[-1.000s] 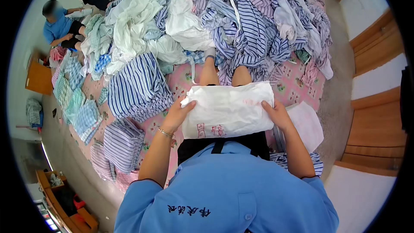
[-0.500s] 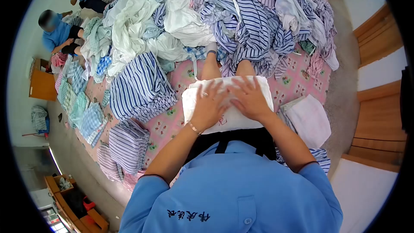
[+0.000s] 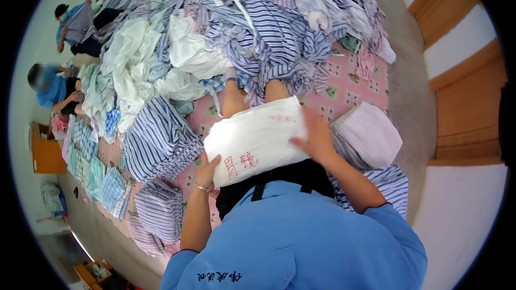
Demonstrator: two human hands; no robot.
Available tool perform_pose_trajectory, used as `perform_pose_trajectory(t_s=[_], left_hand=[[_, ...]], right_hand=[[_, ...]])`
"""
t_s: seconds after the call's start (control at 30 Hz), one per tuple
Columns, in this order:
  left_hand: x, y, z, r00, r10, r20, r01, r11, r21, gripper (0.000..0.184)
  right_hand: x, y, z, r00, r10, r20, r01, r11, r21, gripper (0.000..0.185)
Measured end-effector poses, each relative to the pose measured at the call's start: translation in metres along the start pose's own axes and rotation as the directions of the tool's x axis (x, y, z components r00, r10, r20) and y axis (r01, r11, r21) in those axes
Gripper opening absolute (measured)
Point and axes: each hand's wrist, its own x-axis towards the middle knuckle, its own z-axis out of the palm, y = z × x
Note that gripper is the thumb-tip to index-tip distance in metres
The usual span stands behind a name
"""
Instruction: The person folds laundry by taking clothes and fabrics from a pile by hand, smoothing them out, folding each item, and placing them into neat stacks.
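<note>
The held cloth [image 3: 263,140] is white with red characters [image 3: 249,160], the mat [image 3: 363,92] flowered pink.

Bright, diffuse light fills the room, bleaching the folded white cloth bundle with red lettering [image 3: 252,142] and leaving soft shadows across the heap of striped fabric [image 3: 274,21]. Motion blurs the right hand [image 3: 318,138]. Fisheye distortion bows the brown wooden door [image 3: 467,107] beside black, rounded edges.

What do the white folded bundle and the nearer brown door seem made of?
White folded bundle: matte fabric, probably cotton or a blend; soft edges and light creases suggest cloth. Nearer brown door: smooth, perhaps wood or veneer; woody brown colour leaves either possible.
</note>
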Motion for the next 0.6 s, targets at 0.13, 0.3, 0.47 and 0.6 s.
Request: perform_pose_trajectory(t_s=[0.13,0.3,0.47,0.6], left_hand=[[-0.008,0.064,0.035,0.99,0.075,0.116,-0.059,0.988,-0.14,0.057],[-0.022,0.198,0.136,0.908,0.297,0.294,-0.277,0.955,-0.109,0.073],[-0.017,0.227,0.193,0.69,0.494,0.529,-0.506,0.852,-0.134,0.073],[0.01,0.17,0.189,0.752,0.32,0.577,-0.389,0.921,-0.004,0.069]], right_hand=[[-0.03,-0.043,0.031,0.902,-0.385,0.194,0.413,0.901,-0.135,0.105],[0.013,-0.085,0.013,0.902,-0.238,-0.359,0.353,0.886,0.302,0.064],[0.05,-0.025,-0.093,0.852,0.468,-0.234,0.006,0.439,0.899,0.033],[0.026,0.072,-0.127,0.718,0.646,-0.258,0.51,-0.237,0.827,0.044]])
